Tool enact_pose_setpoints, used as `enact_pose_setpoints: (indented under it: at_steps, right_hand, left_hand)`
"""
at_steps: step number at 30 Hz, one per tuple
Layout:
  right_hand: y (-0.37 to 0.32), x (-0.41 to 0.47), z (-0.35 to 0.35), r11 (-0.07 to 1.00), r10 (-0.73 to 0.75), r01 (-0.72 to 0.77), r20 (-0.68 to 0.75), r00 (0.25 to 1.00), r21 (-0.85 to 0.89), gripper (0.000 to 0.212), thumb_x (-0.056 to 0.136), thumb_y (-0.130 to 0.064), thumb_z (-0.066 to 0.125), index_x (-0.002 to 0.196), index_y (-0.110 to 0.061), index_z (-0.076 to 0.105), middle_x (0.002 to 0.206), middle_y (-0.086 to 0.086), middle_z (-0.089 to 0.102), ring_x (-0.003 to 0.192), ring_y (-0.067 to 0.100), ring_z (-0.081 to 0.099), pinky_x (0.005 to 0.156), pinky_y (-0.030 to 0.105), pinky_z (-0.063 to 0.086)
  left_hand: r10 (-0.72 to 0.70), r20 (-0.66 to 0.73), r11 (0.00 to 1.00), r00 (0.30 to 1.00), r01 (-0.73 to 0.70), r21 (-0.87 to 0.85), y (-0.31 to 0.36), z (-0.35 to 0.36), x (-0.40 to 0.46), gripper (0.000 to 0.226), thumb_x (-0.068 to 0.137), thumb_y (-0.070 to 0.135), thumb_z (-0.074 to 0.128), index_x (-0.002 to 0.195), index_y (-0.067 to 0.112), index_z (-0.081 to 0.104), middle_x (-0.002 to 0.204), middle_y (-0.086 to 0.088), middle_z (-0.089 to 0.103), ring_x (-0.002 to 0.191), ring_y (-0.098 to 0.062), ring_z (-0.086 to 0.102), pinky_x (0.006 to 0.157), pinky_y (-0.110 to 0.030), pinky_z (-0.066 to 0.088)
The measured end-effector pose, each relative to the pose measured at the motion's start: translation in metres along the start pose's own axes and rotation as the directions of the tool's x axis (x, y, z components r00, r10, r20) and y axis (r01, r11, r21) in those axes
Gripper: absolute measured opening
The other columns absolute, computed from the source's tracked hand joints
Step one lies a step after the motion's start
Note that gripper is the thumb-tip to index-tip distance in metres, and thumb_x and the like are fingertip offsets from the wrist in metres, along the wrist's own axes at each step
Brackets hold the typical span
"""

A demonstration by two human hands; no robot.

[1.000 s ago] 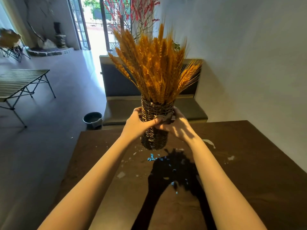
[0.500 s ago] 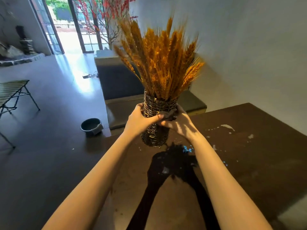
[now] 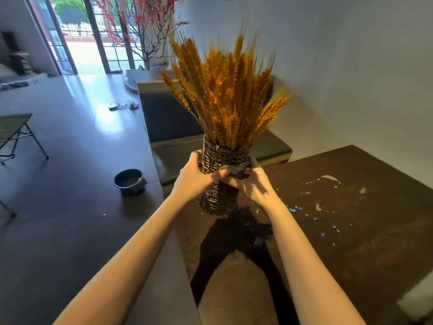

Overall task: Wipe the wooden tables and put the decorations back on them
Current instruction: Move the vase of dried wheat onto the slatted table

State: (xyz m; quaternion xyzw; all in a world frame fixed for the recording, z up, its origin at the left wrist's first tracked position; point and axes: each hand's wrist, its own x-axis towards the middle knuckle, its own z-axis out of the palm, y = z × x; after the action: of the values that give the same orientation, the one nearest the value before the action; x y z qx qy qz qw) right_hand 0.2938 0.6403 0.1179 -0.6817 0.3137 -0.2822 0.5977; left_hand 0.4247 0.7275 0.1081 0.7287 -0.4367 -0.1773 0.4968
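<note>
Both forearms reach forward from the bottom of the view and meet at a woven wicker vase [image 3: 219, 184]. The left hand [image 3: 192, 177] wraps the vase's left side, fingers curled round the weave and the thumb lying across its front. The right hand [image 3: 255, 186] curls round the right side and also pinches a small dark grey cloth [image 3: 235, 169] against the vase, just beside the left thumb.

The vase stands nearly upright, its long axis vertical with a slight lean away from the camera, mouth upward. A bundle of orange dried wheat stalks [image 3: 225, 90] fans up and out from the mouth. Whether the vase's base touches the surface or hangs just above it cannot be told; it is over the near-left edge of the dark wooden bench [image 3: 351, 231], with the hands' shadow falling just in front of it.

To the right of the vase, the bench top carries white smears [image 3: 330, 178] and scattered blue flecks [image 3: 304, 212]. To the left of the vase, on the floor, sits a dark round basin [image 3: 127, 180] with a grey rag [image 3: 138, 183] draped over its rim. Behind the vase is a low upholstered seat [image 3: 178, 146], and farther back a tree of red blossom branches [image 3: 140, 24].
</note>
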Motion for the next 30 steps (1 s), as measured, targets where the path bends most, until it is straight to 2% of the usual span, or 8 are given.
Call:
enact_pose_setpoints:
  at_steps: [4, 8, 9, 12, 14, 18, 23, 30]
  right_hand:
    - [-0.006, 0.018, 0.023, 0.981, 0.040, -0.048, 0.047, 0.998, 0.185, 0.025, 0.098, 0.002, 0.036, 0.109, -0.010, 0.056, 0.100, 0.010, 0.059, 0.088, 0.030, 0.062, 0.056, 0.025, 0.057]
    - [-0.004, 0.030, 0.051, 0.893, 0.155, -0.217, 0.185, 0.971, 0.394, 0.064, 0.073, -0.007, 0.077, 0.129, -0.006, 0.046, 0.124, 0.013, 0.056, 0.102, 0.018, 0.061, 0.083, 0.020, 0.050]
    - [-0.010, 0.027, 0.055, 0.989, 0.002, -0.022, 0.136, 0.991, 0.147, 0.067, 0.059, -0.009, 0.085, 0.120, -0.007, 0.055, 0.116, 0.014, 0.062, 0.095, 0.020, 0.066, 0.078, 0.027, 0.055]
    - [-0.004, 0.048, 0.066, 0.990, -0.064, 0.060, 0.030, 0.997, 0.128, 0.042, 0.063, 0.006, 0.067, 0.099, -0.013, 0.061, 0.104, 0.017, 0.063, 0.081, 0.029, 0.069, 0.059, 0.039, 0.059]
    - [0.000, 0.058, 0.094, 0.994, -0.111, 0.111, -0.021, 0.994, -0.002, 0.045, 0.078, 0.020, 0.054, 0.107, -0.014, 0.051, 0.112, 0.010, 0.056, 0.097, 0.024, 0.061, 0.074, 0.032, 0.057]
    - [-0.005, 0.082, 0.152, 0.938, -0.170, 0.132, -0.093, 0.981, -0.320, 0.069, 0.069, -0.016, 0.083, 0.127, -0.007, 0.047, 0.119, 0.001, 0.059, 0.114, 0.016, 0.055, 0.098, 0.029, 0.045]
    - [-0.027, 0.115, 0.252, 0.946, -0.181, 0.145, -0.100, 0.978, -0.288, 0.071, 0.067, -0.017, 0.084, 0.129, -0.013, 0.048, 0.121, 0.000, 0.060, 0.113, 0.013, 0.056, 0.086, 0.019, 0.044]
    - [-0.053, 0.203, 0.426, 0.950, -0.206, 0.217, 0.074, 0.976, -0.223, 0.059, 0.066, -0.020, 0.085, 0.117, -0.012, 0.056, 0.106, -0.009, 0.064, 0.100, 0.003, 0.061, 0.078, 0.010, 0.051]
  left_hand:
    - [-0.023, 0.010, 1.000, 1.000, 0.023, -0.008, -0.015, -0.018, 0.014, 0.094, 0.063, 0.061, 0.072, 0.137, 0.017, 0.034, 0.128, 0.001, 0.050, 0.107, -0.007, 0.046, 0.088, -0.023, 0.038]
    - [-0.053, 0.012, 0.998, 0.999, 0.053, -0.040, -0.034, -0.040, 0.029, 0.093, 0.058, 0.058, 0.073, 0.135, 0.019, 0.038, 0.119, 0.008, 0.049, 0.106, -0.006, 0.047, 0.089, -0.023, 0.037]
    - [-0.050, 0.021, 0.998, 0.999, 0.051, -0.041, -0.040, -0.044, 0.032, 0.089, 0.062, 0.052, 0.077, 0.135, 0.019, 0.038, 0.121, 0.007, 0.050, 0.106, -0.006, 0.047, 0.088, -0.023, 0.036]
    - [-0.021, 0.043, 0.999, 0.999, 0.022, -0.035, -0.055, -0.060, 0.045, 0.077, 0.074, 0.040, 0.075, 0.136, 0.017, 0.037, 0.124, 0.005, 0.049, 0.106, -0.006, 0.046, 0.086, -0.022, 0.036]
    - [-0.011, 0.067, 0.998, 0.998, 0.015, -0.057, -0.067, -0.079, 0.056, 0.076, 0.074, 0.041, 0.074, 0.136, 0.018, 0.037, 0.119, 0.008, 0.047, 0.106, -0.006, 0.047, 0.085, -0.021, 0.037]
    - [-0.001, 0.118, 0.992, 0.993, 0.015, -0.122, -0.095, -0.137, 0.078, 0.076, 0.075, 0.036, 0.075, 0.136, 0.016, 0.036, 0.114, 0.009, 0.048, 0.107, -0.008, 0.049, 0.089, -0.023, 0.039]
    - [-0.001, 0.143, 0.976, 0.990, 0.032, -0.217, -0.139, -0.234, 0.100, 0.077, 0.073, 0.028, 0.078, 0.136, 0.013, 0.035, 0.114, 0.005, 0.053, 0.111, -0.012, 0.054, 0.093, -0.026, 0.048]
    - [-0.057, -0.032, 0.984, 0.998, 0.051, -0.170, -0.219, -0.395, 0.141, 0.068, 0.077, 0.025, 0.074, 0.134, 0.014, 0.039, 0.108, 0.003, 0.053, 0.103, -0.011, 0.052, 0.065, -0.003, 0.046]
